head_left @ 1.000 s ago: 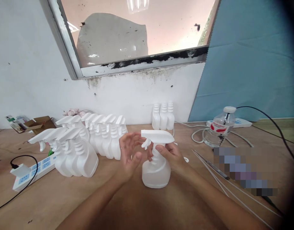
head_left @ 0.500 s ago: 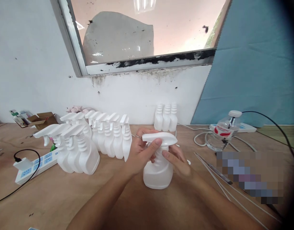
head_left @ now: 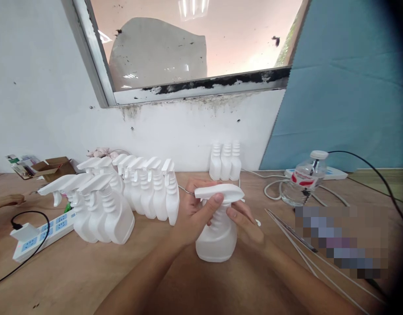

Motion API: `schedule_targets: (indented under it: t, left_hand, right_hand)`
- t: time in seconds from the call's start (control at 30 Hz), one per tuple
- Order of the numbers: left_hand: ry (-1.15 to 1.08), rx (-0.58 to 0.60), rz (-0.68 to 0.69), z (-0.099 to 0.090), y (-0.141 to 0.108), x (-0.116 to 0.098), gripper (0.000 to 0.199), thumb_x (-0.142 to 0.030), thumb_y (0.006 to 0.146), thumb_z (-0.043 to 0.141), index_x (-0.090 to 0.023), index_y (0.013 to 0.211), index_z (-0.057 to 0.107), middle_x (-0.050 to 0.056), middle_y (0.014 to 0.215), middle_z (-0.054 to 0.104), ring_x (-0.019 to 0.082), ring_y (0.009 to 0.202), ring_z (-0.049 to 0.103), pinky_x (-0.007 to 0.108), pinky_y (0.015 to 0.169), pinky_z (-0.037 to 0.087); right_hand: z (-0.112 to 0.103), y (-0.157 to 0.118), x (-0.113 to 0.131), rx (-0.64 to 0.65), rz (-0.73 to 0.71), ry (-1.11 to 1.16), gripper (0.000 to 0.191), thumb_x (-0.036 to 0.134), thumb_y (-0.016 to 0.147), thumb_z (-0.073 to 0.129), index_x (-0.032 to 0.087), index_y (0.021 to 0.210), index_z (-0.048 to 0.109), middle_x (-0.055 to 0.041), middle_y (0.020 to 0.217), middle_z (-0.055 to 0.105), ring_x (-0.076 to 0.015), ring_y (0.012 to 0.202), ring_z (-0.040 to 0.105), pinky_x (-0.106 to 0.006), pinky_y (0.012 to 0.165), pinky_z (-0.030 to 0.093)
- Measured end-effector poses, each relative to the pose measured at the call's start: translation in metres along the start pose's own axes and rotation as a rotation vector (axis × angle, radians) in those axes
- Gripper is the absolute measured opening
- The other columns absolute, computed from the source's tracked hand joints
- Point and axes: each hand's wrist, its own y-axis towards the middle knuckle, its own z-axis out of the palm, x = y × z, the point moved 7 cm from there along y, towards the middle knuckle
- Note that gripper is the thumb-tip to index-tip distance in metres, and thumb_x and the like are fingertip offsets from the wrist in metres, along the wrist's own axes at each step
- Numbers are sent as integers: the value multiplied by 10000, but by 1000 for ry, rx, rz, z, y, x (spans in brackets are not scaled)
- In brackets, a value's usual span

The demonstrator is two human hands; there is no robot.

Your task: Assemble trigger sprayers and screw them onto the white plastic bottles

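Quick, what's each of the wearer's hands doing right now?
Left hand: closed, holding the spray head.
Right hand: closed, holding the bottle just below it.

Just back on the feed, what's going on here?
A person's left hand grips the spray head of an upright spray bottle while the right hand holds its neck. More bottles with spray heads stand to the left; three bottles without heads stand by the wall. Another person's hand shows at far left.

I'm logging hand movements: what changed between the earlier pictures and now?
The left hand moved rightward and took hold of the spray head. Another person's hand appeared at the left edge. The right hand still holds the bottle, which stayed upright.
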Motion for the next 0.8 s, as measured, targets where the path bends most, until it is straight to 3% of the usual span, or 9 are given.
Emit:
schedule_targets:
  t: [0.17,0.3,0.43,0.63,0.8]
  left_hand:
    - [-5,-9,-23,-2,2,6,253,-362,842,621,-208,1001,500,8,973,593,30,476,487,167,406,451]
    - [45,-5,26,-1,2,4,246,-375,833,625,-194,953,511,34,1010,615,64,575,538,167,439,467]
    - [58,-6,13,0,2,3,255,-384,833,622,-201,968,507,24,1012,617,49,540,523,163,433,466]
    - [28,-27,-46,-4,4,6,281,-394,822,634,-202,965,487,-29,830,567,37,446,492,162,379,435]
    - [55,-16,-39,-3,4,4,271,-394,825,630,-199,964,505,-31,788,558,44,459,496,167,395,438]
  right_hand:
    - [3,3,5,-1,-27,31,410,426,842,584,195,1173,516,-58,791,655,-203,698,636,-323,625,516]
    - [3,6,10,-38,-37,-58,447,378,813,649,211,1197,492,-9,729,624,-170,648,607,-290,599,500]
    - [4,6,10,-19,-76,-4,365,373,841,614,217,1152,504,-18,776,640,-168,665,613,-299,621,509]
    - [3,4,8,-58,-62,-69,272,374,815,650,197,987,535,-17,717,644,-163,630,617,-279,579,502]
    - [3,3,6,-61,-62,-52,305,456,843,584,197,999,545,-48,770,665,-193,670,639,-303,585,515]
